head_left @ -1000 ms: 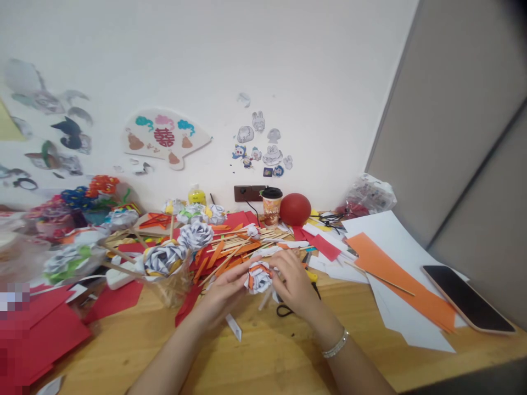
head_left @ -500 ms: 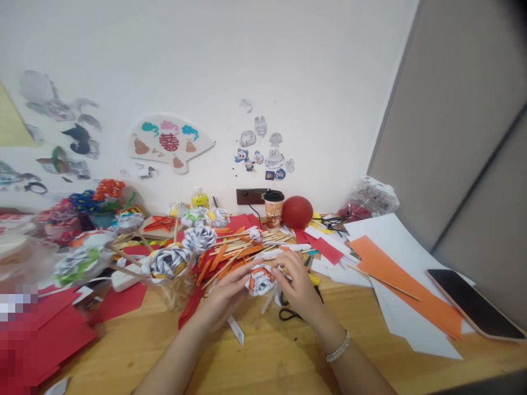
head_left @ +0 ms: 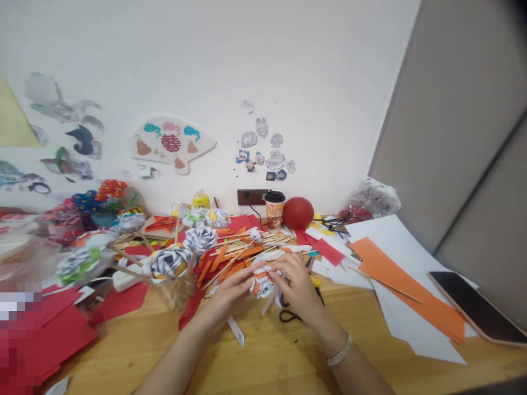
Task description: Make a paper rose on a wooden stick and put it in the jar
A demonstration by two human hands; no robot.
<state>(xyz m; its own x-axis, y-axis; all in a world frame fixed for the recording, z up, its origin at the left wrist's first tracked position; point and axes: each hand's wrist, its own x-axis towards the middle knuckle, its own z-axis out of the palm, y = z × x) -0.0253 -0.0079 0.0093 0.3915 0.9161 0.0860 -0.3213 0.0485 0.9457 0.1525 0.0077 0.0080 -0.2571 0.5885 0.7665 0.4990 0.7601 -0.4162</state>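
A white and orange paper flower (head_left: 262, 285) is held between my two hands above the wooden table, its white stem pointing down. My left hand (head_left: 230, 293) holds it from the left, fingers stretched along its far side. The fingers of my right hand (head_left: 297, 284) are bent and pinch the petals at its upper right. Just beyond lie thin wooden sticks (head_left: 272, 241) and orange paper strips (head_left: 220, 255). Below my right hand show the black handles of scissors (head_left: 290, 316), partly covered by the hand. A small paper strip (head_left: 236, 331) lies nearer me.
To the left, finished paper flowers (head_left: 168, 260) stand in a clear cup (head_left: 175, 293). Red paper (head_left: 61, 334) lies at the far left. A drink cup (head_left: 274, 211) and a red balloon (head_left: 298, 213) are by the wall. Orange paper (head_left: 411, 291) and a phone (head_left: 477, 307) lie right.
The flower has turned slightly between my hands, and the left fingers have shifted a little along its edge. The view has moved slightly.
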